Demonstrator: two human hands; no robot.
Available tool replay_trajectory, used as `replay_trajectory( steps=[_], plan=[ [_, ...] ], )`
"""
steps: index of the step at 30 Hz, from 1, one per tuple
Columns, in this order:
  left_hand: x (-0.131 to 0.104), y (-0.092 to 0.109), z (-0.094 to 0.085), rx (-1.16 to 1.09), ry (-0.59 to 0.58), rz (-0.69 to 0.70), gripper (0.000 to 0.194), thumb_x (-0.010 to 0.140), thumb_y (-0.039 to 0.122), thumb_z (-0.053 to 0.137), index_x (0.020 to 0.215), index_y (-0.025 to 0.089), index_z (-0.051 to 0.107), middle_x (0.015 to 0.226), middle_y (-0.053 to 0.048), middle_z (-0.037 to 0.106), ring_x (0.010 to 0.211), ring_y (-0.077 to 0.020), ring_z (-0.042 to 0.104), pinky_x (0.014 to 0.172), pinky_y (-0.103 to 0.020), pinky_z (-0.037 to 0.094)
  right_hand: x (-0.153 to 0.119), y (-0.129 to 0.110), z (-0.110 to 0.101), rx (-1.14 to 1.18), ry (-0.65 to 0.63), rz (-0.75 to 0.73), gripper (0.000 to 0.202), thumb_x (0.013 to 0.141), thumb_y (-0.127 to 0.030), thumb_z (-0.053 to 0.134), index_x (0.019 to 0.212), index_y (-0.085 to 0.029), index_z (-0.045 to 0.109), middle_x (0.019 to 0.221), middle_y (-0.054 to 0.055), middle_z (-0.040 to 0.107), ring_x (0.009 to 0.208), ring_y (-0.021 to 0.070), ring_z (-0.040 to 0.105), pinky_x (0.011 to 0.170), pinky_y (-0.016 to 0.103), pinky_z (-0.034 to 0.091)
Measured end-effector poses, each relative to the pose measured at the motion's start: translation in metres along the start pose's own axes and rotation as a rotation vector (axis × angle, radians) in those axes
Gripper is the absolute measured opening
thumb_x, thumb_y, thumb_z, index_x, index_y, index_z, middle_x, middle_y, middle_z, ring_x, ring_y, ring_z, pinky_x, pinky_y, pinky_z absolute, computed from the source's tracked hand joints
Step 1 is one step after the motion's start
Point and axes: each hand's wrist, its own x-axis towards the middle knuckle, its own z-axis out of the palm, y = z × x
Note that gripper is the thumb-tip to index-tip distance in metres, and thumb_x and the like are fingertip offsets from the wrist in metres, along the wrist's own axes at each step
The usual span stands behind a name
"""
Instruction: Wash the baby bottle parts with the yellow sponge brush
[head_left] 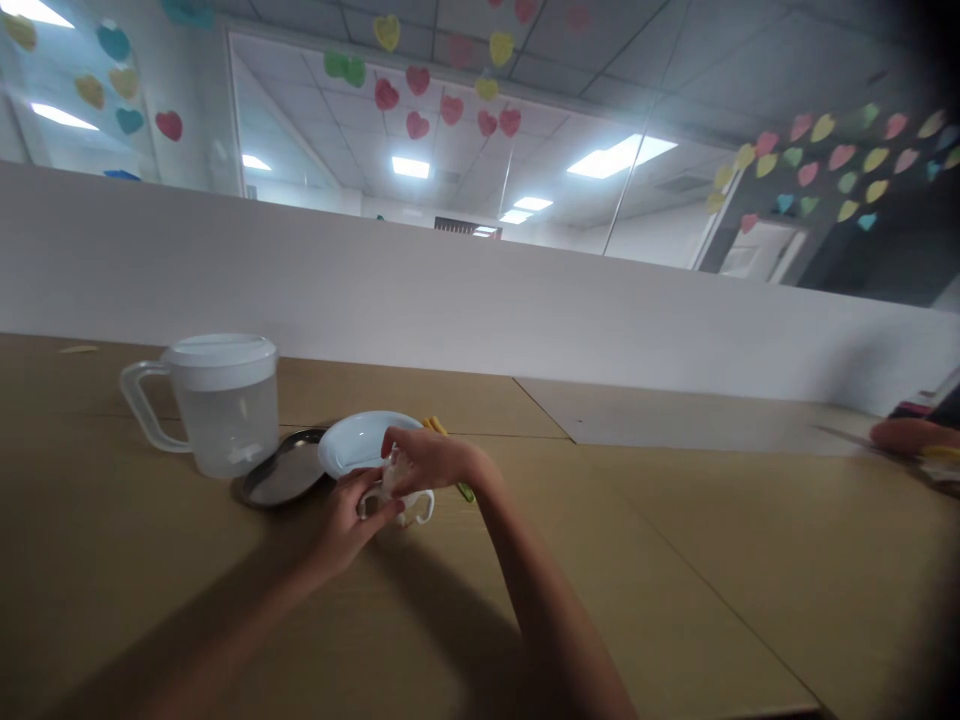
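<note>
Head view only. Left hand point(352, 515) curled around the near side of a small white plastic object with a looped handle point(409, 505), fingers closed on it; right hand point(424, 460) cupped over its top, fingertips pressed down onto it. Object low over the tan wooden bench point(675, 560), possibly resting on it, just in front of a shallow white round plate point(352, 440); exact shape blurred, mostly hidden by both hands. Touching the plate's left edge, partly beneath it, a dark round metal tray point(281, 475). Just left of that, a clear plastic pitcher with white lid and handle point(217, 405), upright, seemingly holding water. Behind the right wrist, yellow and green stick-like pieces point(450, 460), too blurred to identify.

Likely trouble: crowded cluster, so a slip of either grip or a sideways jerk could knock the plate off the tray's rim. Left forearm close to the pitcher; a wide elbow swing might tip it and spill. Twisting hard on a small smooth piece could send it skidding across the bench.

Far right, another person's hand point(911, 435) at the bench edge, well apart.
</note>
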Motion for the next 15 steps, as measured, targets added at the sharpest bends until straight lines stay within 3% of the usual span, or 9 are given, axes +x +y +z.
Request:
replay_trajectory(
  steps=[6,15],
  plan=[
    [0.0005,0.0013,-0.0009,0.019,-0.018,-0.029,0.033,0.073,0.044,0.062,0.094,0.019,0.065,0.097,-0.007,0.069,0.091,-0.0231,0.062,0.082,-0.037,0.049,0.002,0.0006,-0.0002,0.021,-0.026,0.007,0.056,0.065,-0.022,0.073,0.116,-0.015,0.051,0.097,0.007,0.061,0.081,0.0176,0.056,0.06,0.022,0.038],
    [0.0003,0.0051,-0.0041,0.122,-0.02,0.096,0.03,0.077,0.042,0.059,0.096,0.02,0.064,0.098,-0.007,0.069,0.094,-0.023,0.061,0.084,-0.038,0.049,0.0054,0.0085,0.0034,0.11,-0.028,-0.023,0.058,0.065,-0.022,0.074,0.118,-0.014,0.051,0.098,0.007,0.061,0.084,0.019,0.057,0.064,0.024,0.042]
  ],
)
